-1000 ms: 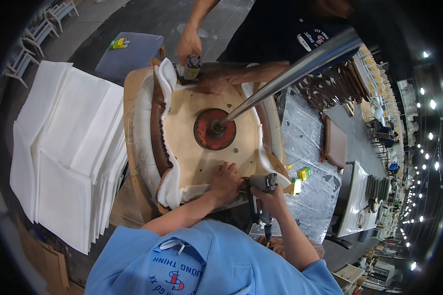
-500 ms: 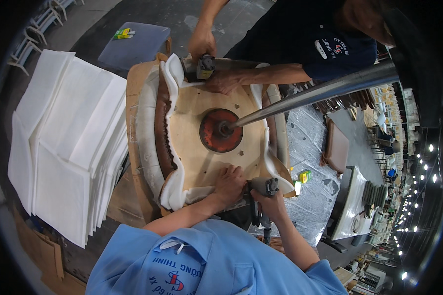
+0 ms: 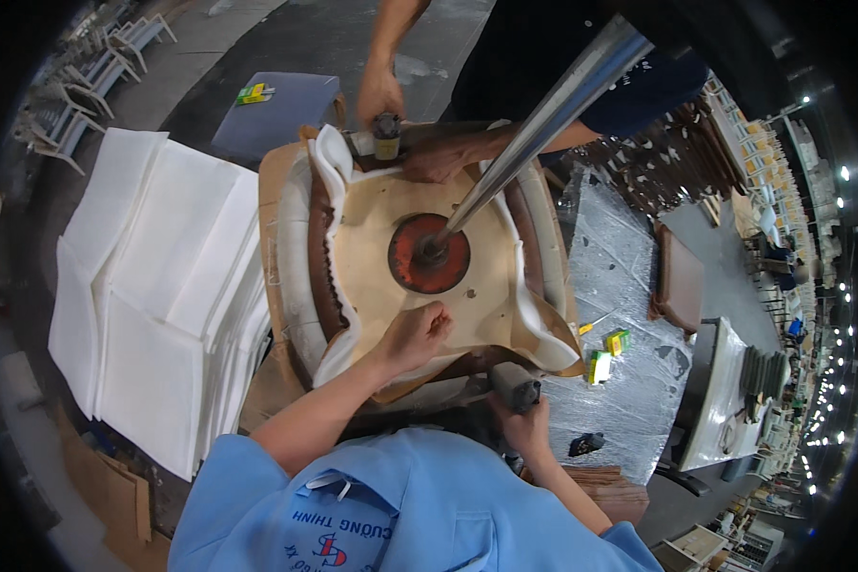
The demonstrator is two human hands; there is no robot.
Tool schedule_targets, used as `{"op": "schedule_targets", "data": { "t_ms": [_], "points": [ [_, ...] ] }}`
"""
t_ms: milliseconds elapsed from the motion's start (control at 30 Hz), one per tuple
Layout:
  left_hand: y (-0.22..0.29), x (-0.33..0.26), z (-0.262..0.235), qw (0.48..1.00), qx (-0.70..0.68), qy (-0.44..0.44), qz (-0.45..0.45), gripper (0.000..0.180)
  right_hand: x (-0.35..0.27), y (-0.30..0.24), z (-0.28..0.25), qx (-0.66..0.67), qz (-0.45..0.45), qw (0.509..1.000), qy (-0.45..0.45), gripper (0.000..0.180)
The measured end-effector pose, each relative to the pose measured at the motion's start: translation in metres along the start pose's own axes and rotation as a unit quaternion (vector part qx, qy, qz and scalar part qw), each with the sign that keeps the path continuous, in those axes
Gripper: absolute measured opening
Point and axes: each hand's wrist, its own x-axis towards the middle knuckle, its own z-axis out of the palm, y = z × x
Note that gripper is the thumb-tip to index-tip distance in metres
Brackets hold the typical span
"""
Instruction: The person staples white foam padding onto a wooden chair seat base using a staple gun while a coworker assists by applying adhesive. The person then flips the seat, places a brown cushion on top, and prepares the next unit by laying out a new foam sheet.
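My right hand (image 3: 524, 419) is wrapped round the handle of a dark staple gun (image 3: 515, 386), just outside the near right edge of a seat panel. My left hand (image 3: 412, 338) is curled closed over the panel's near part; whether anything is in its fingers is hidden. The panel shows a pale wooden board (image 3: 362, 257), with white padding (image 3: 331, 157) and a brown cover (image 3: 321, 234) round its edges. At the near edge the brown cover lies in a loose fold. A round red press disc (image 3: 405, 267) on a metal rod (image 3: 543, 129) stands on the board's middle.
Across the panel, a co-worker's hand (image 3: 379, 95) holds another staple gun (image 3: 387, 143); their other hand (image 3: 439, 157) rests on the far edge. Stacked white padding sheets (image 3: 153, 286) stand left. At right, a plastic-covered table (image 3: 620, 276) bears small yellow-green boxes (image 3: 600, 367).
My left hand has lifted off the board's near edge and curled closed. My right hand has drawn the staple gun slightly nearer to me. The near edge's brown cover now shows more.
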Motion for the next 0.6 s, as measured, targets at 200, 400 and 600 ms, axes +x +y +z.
{"op": "schedule_targets", "data": {
  "t_ms": [200,400,600],
  "points": [
    [-0.006,-0.076,-0.009,0.927,0.346,-0.07,0.123,0.034,0.001,0.0,0.004,-0.024,-0.044,0.999,0.014,0.059],
    [-0.031,-0.058,-0.011,0.942,0.3,-0.105,0.11,0.018,-0.001,-0.012,0.011,-0.05,-0.025,0.997,0.044,0.053],
    [-0.026,-0.045,-0.025,0.921,0.32,-0.161,0.152,0.025,-0.002,0.003,0.013,-0.036,-0.065,0.994,0.081,0.051]
  ]
}}
